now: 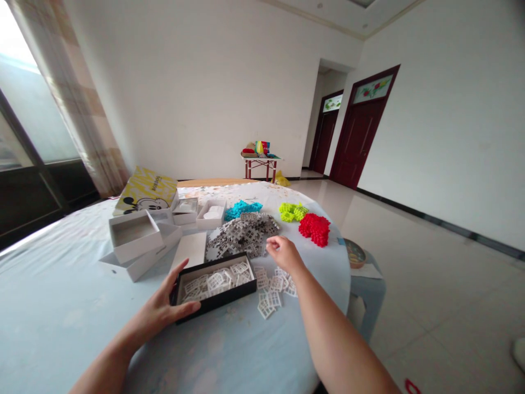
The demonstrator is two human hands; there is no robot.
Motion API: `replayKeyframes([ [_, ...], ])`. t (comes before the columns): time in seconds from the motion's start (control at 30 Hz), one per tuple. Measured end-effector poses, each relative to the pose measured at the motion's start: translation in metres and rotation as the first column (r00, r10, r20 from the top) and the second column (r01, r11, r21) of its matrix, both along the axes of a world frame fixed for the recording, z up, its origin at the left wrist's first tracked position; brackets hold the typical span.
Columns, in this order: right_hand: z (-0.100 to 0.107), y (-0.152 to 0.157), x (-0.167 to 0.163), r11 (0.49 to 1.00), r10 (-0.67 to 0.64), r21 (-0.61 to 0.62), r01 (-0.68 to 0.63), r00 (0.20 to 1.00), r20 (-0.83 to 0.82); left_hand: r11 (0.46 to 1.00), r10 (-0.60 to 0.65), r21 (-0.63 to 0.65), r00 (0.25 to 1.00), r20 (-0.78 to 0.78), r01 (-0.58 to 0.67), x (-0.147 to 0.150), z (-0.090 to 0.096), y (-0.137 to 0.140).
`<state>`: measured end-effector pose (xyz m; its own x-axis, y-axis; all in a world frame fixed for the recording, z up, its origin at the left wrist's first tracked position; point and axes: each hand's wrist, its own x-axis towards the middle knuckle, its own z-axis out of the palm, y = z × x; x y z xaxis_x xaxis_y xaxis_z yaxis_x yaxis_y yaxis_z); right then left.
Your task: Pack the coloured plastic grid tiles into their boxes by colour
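My left hand [168, 301] grips the left end of a black-sided open box [223, 298], thumb along the near side and fingers at the far side. Inside the box lie many white plastic lattice pieces [215, 280]. My right hand [283, 253] is at the right edge of a heap of grey lattice pieces [241, 232], fingers pinched together. What they hold, if anything, I cannot make out. Between my right forearm and the box, more white lattice pieces [275, 283] lie loose on the tablecloth.
White open boxes [150, 243] and a yellow cartoon-printed box [150, 189] stand at the left. Blue pieces [243, 209], lime-green pieces [292, 212] and red pieces [315, 229] lie behind and right of the heap. A grey-blue stool [371, 282] stands by the round table's right edge.
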<state>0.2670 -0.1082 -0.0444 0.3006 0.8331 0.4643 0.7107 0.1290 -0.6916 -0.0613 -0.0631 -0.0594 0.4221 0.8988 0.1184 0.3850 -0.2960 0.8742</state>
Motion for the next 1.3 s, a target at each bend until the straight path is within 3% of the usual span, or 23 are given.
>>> replayKeyframes([
  [0.2,-0.008,-0.003,-0.002,0.97,0.195,-0.165,-0.176,0.974,0.111,1.0,-0.013,0.009,1.0,-0.022,0.013,-0.003,-0.004,0.002],
  [0.47,-0.012,-0.006,-0.005,0.849,0.437,-0.375,-0.372,0.894,0.102,1.0,0.009,0.001,1.0,-0.009,-0.009,0.0,0.006,-0.002],
  [0.57,-0.009,-0.006,-0.006,0.821,0.47,-0.423,-0.384,0.874,0.119,0.998,0.055,-0.028,0.998,0.015,-0.055,0.001,0.012,-0.005],
  [0.73,-0.003,-0.006,-0.011,0.781,0.491,-0.474,-0.406,0.869,0.064,0.968,0.237,-0.1,0.969,0.074,-0.229,0.006,0.019,-0.004],
  [0.93,-0.006,-0.006,-0.01,0.759,0.489,-0.467,-0.453,0.871,-0.05,0.918,0.328,-0.277,0.935,0.134,-0.283,0.013,0.036,0.011],
  [1.0,-0.007,-0.006,-0.01,0.781,0.463,-0.42,-0.463,0.88,-0.108,0.891,0.374,-0.321,0.92,0.121,-0.32,0.014,0.042,0.017],
  [1.07,-0.006,-0.004,-0.01,0.857,0.398,-0.298,-0.42,0.907,-0.134,0.879,0.415,-0.317,0.899,0.143,-0.355,0.016,0.044,0.024],
  [1.17,0.001,0.001,-0.013,0.969,0.227,-0.056,-0.24,0.959,-0.171,0.869,0.483,-0.236,0.85,0.211,-0.435,0.022,0.036,0.033],
  [1.23,0.007,0.004,-0.017,0.986,0.167,0.038,-0.162,0.964,-0.206,0.856,0.517,-0.167,0.814,0.264,-0.489,0.026,0.026,0.036],
  [1.3,0.012,0.006,-0.025,0.982,0.183,0.078,-0.169,0.959,-0.218,0.849,0.523,-0.109,0.797,0.301,-0.517,0.029,0.016,0.037],
])
